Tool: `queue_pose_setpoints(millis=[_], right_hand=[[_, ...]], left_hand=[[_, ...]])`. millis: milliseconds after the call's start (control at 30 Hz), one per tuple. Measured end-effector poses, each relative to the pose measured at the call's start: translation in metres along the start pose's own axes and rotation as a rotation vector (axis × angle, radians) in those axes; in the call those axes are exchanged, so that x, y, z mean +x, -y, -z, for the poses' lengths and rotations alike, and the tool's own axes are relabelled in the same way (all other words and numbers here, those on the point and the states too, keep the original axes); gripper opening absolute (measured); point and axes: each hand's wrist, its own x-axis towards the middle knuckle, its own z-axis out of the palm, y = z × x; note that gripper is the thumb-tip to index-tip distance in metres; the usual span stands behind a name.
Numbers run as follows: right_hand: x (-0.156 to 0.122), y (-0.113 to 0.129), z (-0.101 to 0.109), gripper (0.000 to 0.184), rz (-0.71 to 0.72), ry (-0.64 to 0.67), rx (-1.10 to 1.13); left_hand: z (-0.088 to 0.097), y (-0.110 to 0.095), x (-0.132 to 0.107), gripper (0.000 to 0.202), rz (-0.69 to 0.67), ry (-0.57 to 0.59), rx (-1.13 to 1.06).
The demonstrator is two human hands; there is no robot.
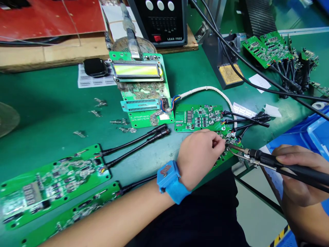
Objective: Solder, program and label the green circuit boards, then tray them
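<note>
Left hand (199, 154) pinched closed on green PCB (223, 158), which sits just below the LED-display board (197, 118). Right hand (295, 175) clamped around soldering iron (267, 163), tip at that PCB's wired components. Blue ESD wrist strap (169, 181) on left wrist. Both boards lie on green ESD-mat surface (56, 116).
</note>
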Motion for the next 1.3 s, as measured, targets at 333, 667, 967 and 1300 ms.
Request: queue_pose_setpoints(millis=[333, 667, 967, 1300], right_hand=[[0.004, -0.01, -0.001, 0.038, 0.119, 0.023, 0.099], [0.003, -0.008, -0.001, 0.032, 0.077, -0.007, 0.082], [0.012, 0.012, 0.004, 0.017, -0.096, -0.151, 0.14], [0.015, 0.008, 0.002, 0.015, -0.155, -0.138, 0.207]], left_hand=[[-0.001, 0.001, -0.001, 0.025, -0.029, -0.025, 0.005], [-0.001, 0.001, -0.001, 0.023, -0.023, -0.025, -0.012], [0.005, 0.0, -0.005, 0.022, -0.024, -0.058, -0.051], [0.059, 0.044, -0.053, 0.019, 0.129, -0.263, -0.049]])
